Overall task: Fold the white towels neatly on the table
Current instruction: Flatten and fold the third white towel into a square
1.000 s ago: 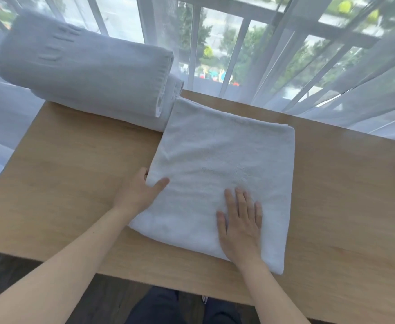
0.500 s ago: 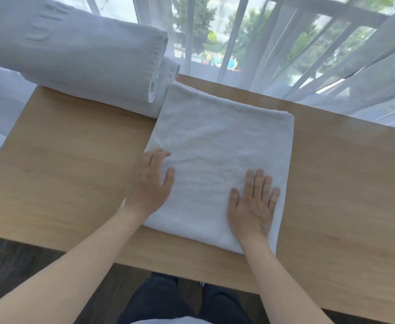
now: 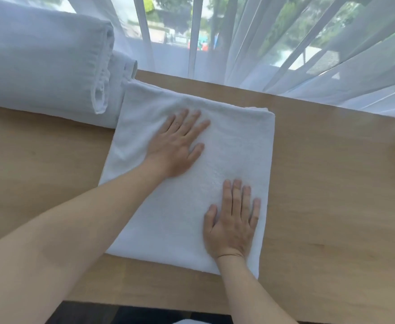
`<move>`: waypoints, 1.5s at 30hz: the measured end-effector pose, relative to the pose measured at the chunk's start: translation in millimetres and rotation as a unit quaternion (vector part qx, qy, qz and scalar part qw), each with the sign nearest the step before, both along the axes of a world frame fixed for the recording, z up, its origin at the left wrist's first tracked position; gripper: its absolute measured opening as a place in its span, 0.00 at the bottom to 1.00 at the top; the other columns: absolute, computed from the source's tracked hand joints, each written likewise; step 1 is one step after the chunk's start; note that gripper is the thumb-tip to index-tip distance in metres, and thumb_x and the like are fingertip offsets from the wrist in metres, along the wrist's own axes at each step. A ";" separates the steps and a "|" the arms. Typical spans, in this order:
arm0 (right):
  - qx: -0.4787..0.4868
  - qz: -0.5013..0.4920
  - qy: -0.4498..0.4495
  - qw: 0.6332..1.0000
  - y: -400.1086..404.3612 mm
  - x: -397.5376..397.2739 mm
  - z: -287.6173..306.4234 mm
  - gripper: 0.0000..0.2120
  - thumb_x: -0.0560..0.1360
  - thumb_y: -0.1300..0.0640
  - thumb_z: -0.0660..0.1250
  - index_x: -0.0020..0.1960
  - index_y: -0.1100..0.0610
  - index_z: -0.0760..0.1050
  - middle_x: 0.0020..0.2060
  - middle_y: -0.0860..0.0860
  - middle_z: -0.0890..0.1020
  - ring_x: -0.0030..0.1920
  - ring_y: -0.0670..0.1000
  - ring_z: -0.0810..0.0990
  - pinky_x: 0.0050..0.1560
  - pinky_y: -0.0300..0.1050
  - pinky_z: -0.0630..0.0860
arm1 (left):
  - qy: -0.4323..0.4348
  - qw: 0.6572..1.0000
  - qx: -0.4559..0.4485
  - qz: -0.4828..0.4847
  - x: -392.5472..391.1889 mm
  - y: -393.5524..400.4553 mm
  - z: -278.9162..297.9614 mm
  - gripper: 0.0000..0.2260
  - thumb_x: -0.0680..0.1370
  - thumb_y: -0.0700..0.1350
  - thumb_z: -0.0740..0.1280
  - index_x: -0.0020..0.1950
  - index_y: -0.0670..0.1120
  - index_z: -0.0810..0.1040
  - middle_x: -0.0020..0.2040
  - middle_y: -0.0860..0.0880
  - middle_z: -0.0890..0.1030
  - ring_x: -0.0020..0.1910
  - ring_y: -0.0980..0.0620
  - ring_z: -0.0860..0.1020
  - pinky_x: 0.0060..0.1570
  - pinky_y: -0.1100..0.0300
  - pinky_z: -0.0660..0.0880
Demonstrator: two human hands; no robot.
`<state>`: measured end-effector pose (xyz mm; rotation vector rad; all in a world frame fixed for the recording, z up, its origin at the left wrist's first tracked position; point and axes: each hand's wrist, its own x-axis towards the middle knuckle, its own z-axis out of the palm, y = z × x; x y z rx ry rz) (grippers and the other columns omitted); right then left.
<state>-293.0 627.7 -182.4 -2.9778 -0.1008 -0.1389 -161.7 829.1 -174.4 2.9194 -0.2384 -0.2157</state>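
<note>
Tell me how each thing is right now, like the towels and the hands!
Folded towel: flat on the table, being pressed.
Towel stack: folded, piled at the table's far left.
Left hand: open, palm flat on towel.
Right hand: open, palm flat on towel.
Curtain: drawn, sheer.

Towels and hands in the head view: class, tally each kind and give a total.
Flat folded white terry towel under the hands: 1
Thick folded white towels stacked at the back left: 2
Bare hands: 2
Total: 5
</note>
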 end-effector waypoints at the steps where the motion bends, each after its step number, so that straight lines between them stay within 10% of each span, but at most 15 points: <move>1: 0.000 -0.001 -0.002 1.000 -0.3 0.0 -1.2 0.31 0.78 0.47 0.55 0.79 0.57 0.61 0.79 0.54 0.62 0.80 0.56 0.56 0.78 0.61 0.51 | 0.000 1.000 0.002 0.010 6.8 0.6 -0.8 0.28 0.81 0.60 0.44 0.82 0.57 0.49 0.83 0.52 0.48 0.81 0.49 0.45 0.78 0.52 0.38; 22: 0.042 -0.148 -0.005 0.988 -1.5 -5.9 4.3 0.25 0.82 0.51 0.50 0.77 0.55 0.66 0.76 0.52 0.67 0.78 0.54 0.60 0.78 0.59 0.54 | 0.004 0.996 0.081 0.038 40.1 -78.9 3.6 0.28 0.82 0.63 0.40 0.82 0.56 0.44 0.83 0.48 0.45 0.80 0.40 0.37 0.75 0.36 0.33; 26: 0.056 -0.228 -0.027 0.972 11.6 -28.9 4.4 0.23 0.82 0.53 0.52 0.76 0.56 0.68 0.75 0.54 0.69 0.77 0.55 0.63 0.76 0.60 0.58 | 0.038 0.997 -0.014 0.071 -14.5 -100.1 8.4 0.30 0.82 0.64 0.43 0.82 0.54 0.47 0.83 0.49 0.46 0.81 0.43 0.40 0.76 0.39 0.37; 31: 0.051 -0.236 -0.021 0.970 15.6 -47.9 2.0 0.24 0.82 0.54 0.53 0.76 0.58 0.67 0.75 0.55 0.68 0.77 0.56 0.63 0.77 0.60 0.55 | 0.011 1.000 -0.015 0.003 -110.2 -39.8 2.1 0.30 0.82 0.64 0.45 0.82 0.55 0.48 0.83 0.51 0.47 0.81 0.47 0.43 0.78 0.42 0.43; 40: 0.030 -0.236 0.008 0.971 20.2 -44.0 0.9 0.28 0.80 0.49 0.52 0.78 0.58 0.62 0.77 0.57 0.65 0.78 0.58 0.59 0.77 0.63 0.52 | 0.061 0.986 -0.043 0.148 -16.7 50.8 1.7 0.30 0.84 0.60 0.48 0.83 0.49 0.47 0.83 0.45 0.46 0.81 0.44 0.44 0.79 0.48 0.43; 45: 0.024 -0.235 0.001 0.972 20.5 -41.3 -3.3 0.28 0.79 0.50 0.55 0.77 0.59 0.64 0.76 0.58 0.67 0.77 0.59 0.61 0.77 0.64 0.53 | -0.069 0.993 -0.076 -0.056 -84.4 -2.4 8.2 0.27 0.84 0.55 0.53 0.82 0.46 0.56 0.82 0.45 0.53 0.81 0.43 0.49 0.79 0.44 0.50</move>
